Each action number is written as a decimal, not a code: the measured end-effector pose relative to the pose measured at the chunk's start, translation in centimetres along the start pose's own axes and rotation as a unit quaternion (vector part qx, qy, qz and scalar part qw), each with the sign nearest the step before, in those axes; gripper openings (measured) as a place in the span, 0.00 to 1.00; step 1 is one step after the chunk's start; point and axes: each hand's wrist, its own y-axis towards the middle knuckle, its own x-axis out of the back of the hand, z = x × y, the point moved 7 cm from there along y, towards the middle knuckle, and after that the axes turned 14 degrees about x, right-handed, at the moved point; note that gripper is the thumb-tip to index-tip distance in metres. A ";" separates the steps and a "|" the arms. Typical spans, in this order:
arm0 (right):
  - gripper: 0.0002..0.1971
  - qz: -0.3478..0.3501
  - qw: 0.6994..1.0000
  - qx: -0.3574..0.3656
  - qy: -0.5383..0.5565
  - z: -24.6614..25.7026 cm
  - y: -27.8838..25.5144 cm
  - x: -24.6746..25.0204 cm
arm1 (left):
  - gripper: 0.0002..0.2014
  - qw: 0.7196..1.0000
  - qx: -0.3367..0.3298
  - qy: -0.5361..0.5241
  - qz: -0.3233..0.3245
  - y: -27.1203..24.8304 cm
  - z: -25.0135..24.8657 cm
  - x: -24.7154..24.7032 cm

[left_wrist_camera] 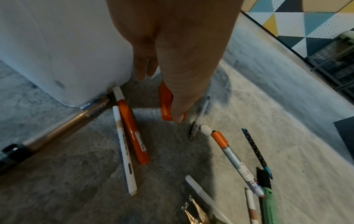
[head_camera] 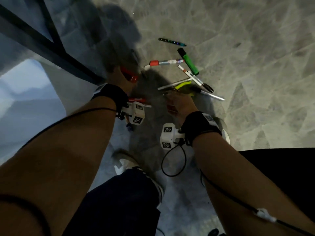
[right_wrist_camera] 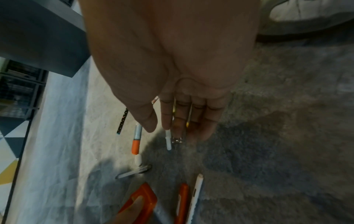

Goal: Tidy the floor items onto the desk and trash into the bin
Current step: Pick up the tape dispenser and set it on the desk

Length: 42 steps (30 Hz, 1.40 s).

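Step in hand: picking stationery off the floor; nothing I can see has reached the bench, which is out of view.

My left hand is down on the orange stapler. The thumb lies along its top and the fingers reach down its far side, so I judge the grip is closing round it, though the underside is hidden.

My right hand hangs above the crossed pens, fingers straight, carrying nothing. Its fingertips are just over a white pen and a metal clip.

The rest lie close together: orange marker touching a white marker, green highlighter, dotted pen, orange-capped pen.

Next move, as I judge it: lift the stapler straight up, then gather pens with the right hand.

Edges: a white block stands just left of the stapler, and a dark frame bar runs above. Open floor lies right and ahead.
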 end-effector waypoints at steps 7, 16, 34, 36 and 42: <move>0.05 -0.048 0.998 -0.029 0.033 -2.9 -0.9 2.9 | 0.62 0.999 0.035 0.008 -0.017 3.5 0.0 -2.0; 0.05 -0.049 0.997 -0.036 0.042 -0.7 -0.7 1.7 | 0.53 0.998 -0.041 0.039 -0.007 0.9 0.7 -2.3; 0.12 0.267 0.901 0.243 -0.241 23.7 -23.3 -7.0 | 0.28 0.927 -0.368 0.044 -0.052 -28.9 -4.7 21.0; 0.20 0.281 0.888 0.272 -0.242 25.4 -27.0 -7.4 | 0.26 0.925 -0.375 0.022 -0.060 -32.4 -3.6 23.7; 0.35 0.316 0.787 0.435 -0.303 30.2 -38.2 -8.9 | 0.37 0.899 -0.418 -0.005 -0.127 -42.9 -0.3 31.1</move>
